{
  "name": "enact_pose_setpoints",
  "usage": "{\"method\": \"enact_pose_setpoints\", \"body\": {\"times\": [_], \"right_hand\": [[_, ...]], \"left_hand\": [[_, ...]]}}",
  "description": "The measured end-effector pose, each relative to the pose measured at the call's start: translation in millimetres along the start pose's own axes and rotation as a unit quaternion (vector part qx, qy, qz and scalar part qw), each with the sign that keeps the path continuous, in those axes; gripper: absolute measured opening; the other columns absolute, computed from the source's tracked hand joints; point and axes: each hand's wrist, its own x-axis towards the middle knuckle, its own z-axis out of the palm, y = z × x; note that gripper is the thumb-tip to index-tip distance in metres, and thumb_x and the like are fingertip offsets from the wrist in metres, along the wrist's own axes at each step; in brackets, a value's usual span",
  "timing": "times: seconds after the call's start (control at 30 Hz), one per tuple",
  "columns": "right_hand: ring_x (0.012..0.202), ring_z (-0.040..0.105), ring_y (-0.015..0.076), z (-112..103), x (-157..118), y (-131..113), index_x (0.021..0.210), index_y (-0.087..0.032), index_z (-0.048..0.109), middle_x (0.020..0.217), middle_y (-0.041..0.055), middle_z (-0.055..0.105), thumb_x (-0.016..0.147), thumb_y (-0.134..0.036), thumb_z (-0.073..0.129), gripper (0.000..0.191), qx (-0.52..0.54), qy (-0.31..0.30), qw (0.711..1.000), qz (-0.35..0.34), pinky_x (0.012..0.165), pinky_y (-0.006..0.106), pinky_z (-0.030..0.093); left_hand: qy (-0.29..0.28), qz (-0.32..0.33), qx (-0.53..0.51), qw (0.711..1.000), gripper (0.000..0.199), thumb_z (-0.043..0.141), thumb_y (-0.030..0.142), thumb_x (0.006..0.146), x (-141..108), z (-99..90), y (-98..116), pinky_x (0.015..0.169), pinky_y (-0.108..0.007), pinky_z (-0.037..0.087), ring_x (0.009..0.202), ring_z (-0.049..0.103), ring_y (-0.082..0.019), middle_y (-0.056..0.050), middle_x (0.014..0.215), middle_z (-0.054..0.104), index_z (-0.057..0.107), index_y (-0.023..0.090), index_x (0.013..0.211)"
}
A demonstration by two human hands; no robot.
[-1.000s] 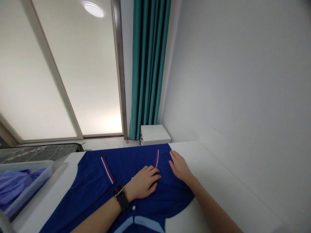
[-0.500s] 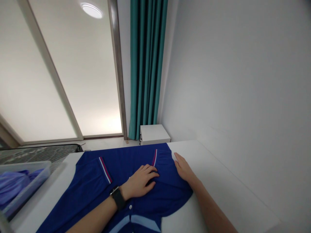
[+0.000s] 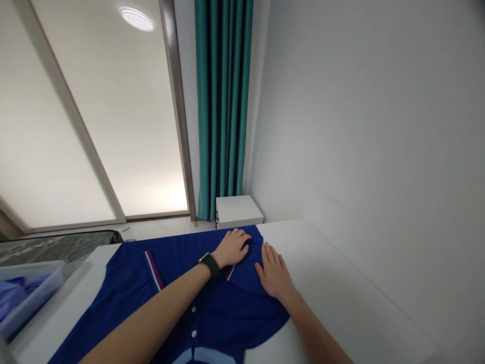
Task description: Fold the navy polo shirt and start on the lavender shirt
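Observation:
A dark blue shirt [image 3: 227,316] lies spread on the white table [image 3: 322,273], its light blue collar [image 3: 214,355] toward me and white buttons down the middle. Both sleeves are laid inward, with red and white striped cuffs. My left hand [image 3: 232,247], with a black watch at the wrist, lies on the shirt near its far edge, fingers apart, just above the right sleeve's cuff. My right hand [image 3: 275,272] rests flat with fingers stretched on the shirt's right edge, partly over the sleeve. Neither hand grips the cloth.
At the left stands a clear plastic bin [image 3: 34,303] with purple cloth inside. Behind it is a grey patterned surface [image 3: 64,247] with a black edge. Beyond the table are a white cabinet [image 3: 238,210], a green curtain [image 3: 223,111] and frosted sliding doors. A wall runs along the right.
My left hand has moved away from me across the shirt, from its middle to near the far edge. My right hand has shifted slightly inward onto the cloth. The view has shifted slightly.

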Motion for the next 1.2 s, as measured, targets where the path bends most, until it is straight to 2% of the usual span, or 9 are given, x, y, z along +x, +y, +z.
{"method": "enact_pose_setpoints", "body": {"times": [0.17,0.37,0.5,0.67,0.83,0.97,1.07,1.2], "right_hand": [[0.146,0.017,0.0266,-4.4,-0.3,2.9,0.152,-0.008,0.022,0.159,0.0118,0.018,0.096,-0.042,0.029,0.066,0.011,-0.044,0.999,-0.006,0.117,0.048,0.012],[0.146,0.017,0.0304,1.7,-0.7,8.7,0.153,-0.011,0.023,0.158,0.0124,0.017,0.095,-0.042,0.031,0.066,0.046,-0.033,0.998,-0.028,0.116,0.057,0.012],[0.146,0.017,0.0313,3.8,-2.1,10.5,0.153,-0.016,0.023,0.159,0.0102,0.016,0.096,-0.041,0.031,0.063,0.051,-0.035,0.997,-0.046,0.114,0.062,0.010],[0.146,0.017,0.0301,-1.7,-4.0,8.7,0.153,-0.018,0.025,0.158,0.0101,0.021,0.096,-0.042,0.031,0.062,0.049,-0.052,0.996,-0.046,0.114,0.062,0.009],[0.146,0.017,0.0298,-4.4,-4.3,7.6,0.152,-0.016,0.026,0.157,0.0103,0.022,0.096,-0.042,0.031,0.062,0.046,-0.060,0.996,-0.043,0.115,0.061,0.009],[0.145,0.021,0.0303,-1.5,-4.5,7.8,0.152,-0.018,0.029,0.156,0.0109,0.026,0.096,-0.042,0.032,0.060,0.051,-0.038,0.997,-0.045,0.114,0.061,0.010],[0.141,0.029,0.0305,-2.7,-0.9,9.6,0.148,-0.021,0.037,0.153,0.0111,0.036,0.096,-0.042,0.035,0.056,0.057,-0.014,0.997,-0.044,0.113,0.058,0.015],[0.124,0.049,0.0253,-8.3,16.9,21.3,0.134,-0.021,0.052,0.133,0.0114,0.058,0.098,-0.033,0.031,0.043,0.115,0.050,0.991,-0.051,0.105,0.043,0.033]], "left_hand": [[-0.019,0.010,0.032,0.999,0.023,0.051,0.030,0.091,40.6,21.7,1.0,0.094,-0.042,0.039,0.107,0.053,-0.027,-0.009,0.107,0.063,0.065,0.021,0.106],[-0.010,-0.008,0.009,1.000,0.017,0.048,0.024,0.093,54.4,40.6,6.5,0.087,-0.040,0.040,0.102,0.056,-0.027,-0.009,0.103,0.065,0.064,0.019,0.096],[0.005,-0.029,-0.001,1.000,0.018,0.044,0.022,0.096,55.0,46.1,8.2,0.088,-0.040,0.039,0.101,0.057,-0.026,-0.009,0.103,0.066,0.061,0.019,0.100],[0.019,-0.030,0.001,0.999,0.015,0.046,0.023,0.096,52.6,49.1,6.5,0.091,-0.041,0.036,0.104,0.055,-0.026,-0.009,0.104,0.065,0.061,0.019,0.100],[0.027,-0.040,-0.001,0.999,0.017,0.046,0.024,0.095,45.9,42.2,-5.6,0.094,-0.041,0.036,0.105,0.054,-0.026,-0.009,0.104,0.064,0.062,0.020,0.099],[0.042,-0.079,-0.014,0.996,0.019,0.047,0.029,0.094,34.8,37.7,-17.9,0.093,-0.043,0.037,0.106,0.053,-0.027,-0.009,0.103,0.063,0.064,0.020,0.095],[0.055,-0.100,-0.036,0.993,0.022,0.044,0.029,0.095,26.9,38.8,-22.7,0.091,-0.040,0.039,0.105,0.053,-0.025,-0.008,0.105,0.063,0.064,0.021,0.097],[0.067,-0.107,-0.070,0.989,0.022,0.042,0.025,0.096,23.3,42.3,-24.4,0.092,-0.038,0.039,0.106,0.053,-0.023,-0.006,0.109,0.064,0.062,0.021,0.104]]}}
